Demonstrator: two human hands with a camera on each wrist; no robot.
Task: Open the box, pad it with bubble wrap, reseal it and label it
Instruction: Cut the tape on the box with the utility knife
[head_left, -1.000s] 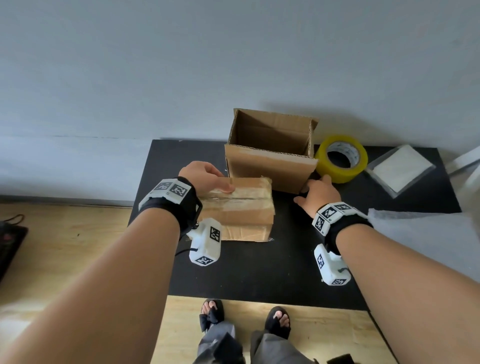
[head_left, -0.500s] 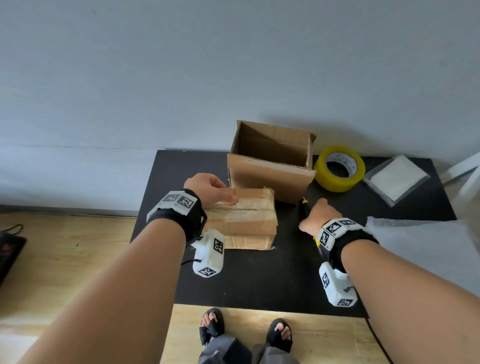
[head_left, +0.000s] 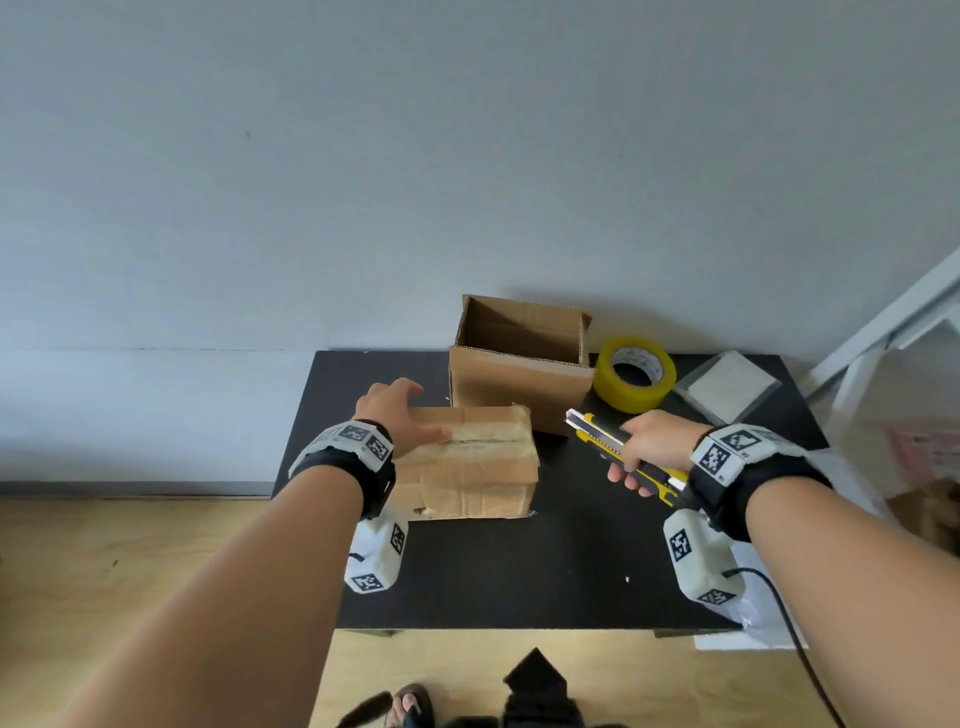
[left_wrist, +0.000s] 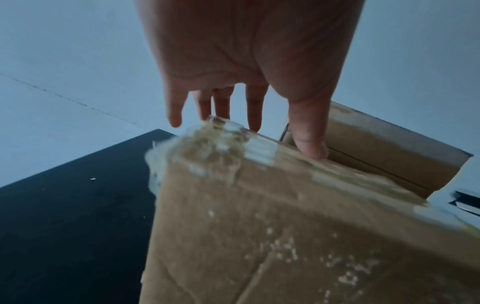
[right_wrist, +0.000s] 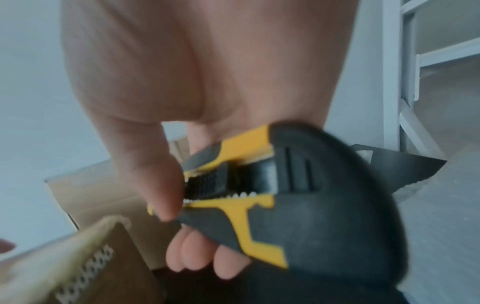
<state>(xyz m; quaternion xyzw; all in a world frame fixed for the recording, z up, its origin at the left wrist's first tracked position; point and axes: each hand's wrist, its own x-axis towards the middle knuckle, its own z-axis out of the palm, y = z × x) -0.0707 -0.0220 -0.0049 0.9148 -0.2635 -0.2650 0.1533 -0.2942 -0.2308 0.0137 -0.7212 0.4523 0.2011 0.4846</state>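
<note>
Right hand (head_left: 655, 446) grips the utility knife (head_left: 618, 451) while my left hand (head_left: 397, 415) lies flat, steadying the taped box (head_left: 470, 467). Opening comes first; next I should slit the tape seam.

right hand (head_left: 655, 446) | lifted utility knife (head_left: 618, 451) off table (head_left: 519, 571)

taped box (head_left: 470, 460): brown, pale glossy tape strip | table (head_left: 519, 571): black | open box (head_left: 519, 358) behind taped box: brown | knife (head_left: 618, 449) right of taped box: yellow-black | tape roll (head_left: 635, 381): yellow | wristbands (head_left: 358, 447): black, white checker tags
</note>
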